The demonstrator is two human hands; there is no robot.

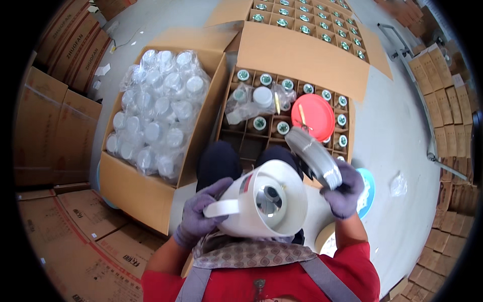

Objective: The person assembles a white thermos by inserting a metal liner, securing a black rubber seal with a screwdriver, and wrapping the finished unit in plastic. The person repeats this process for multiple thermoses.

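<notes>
Evidently an assembly-type handling step: a white handled flask shell [245, 216] lies tilted above the lap, its wide mouth facing up and rightward, with a silvered flask liner [270, 200] inside. The gloved left hand [198, 216] supports the shell at its handle side, fingers closed around the handle. The gloved right hand [344, 194], right of the shell, grips a grey ribbed ring-shaped piece [314, 156] at its near end; the piece stands on edge, apart from the mouth. Whether it is one ring or several nested cannot be told. Beyond, a red plate [322, 106] bearing a yellow-handled tool [302, 113] rests on a divided carton [297, 53]; to the left stands a carton of plastic-wrapped cylinders [153, 132]. As judged here, the next move calls for a steady left hold, a controlled right grip, and no knock against the shiny liner.
</notes>
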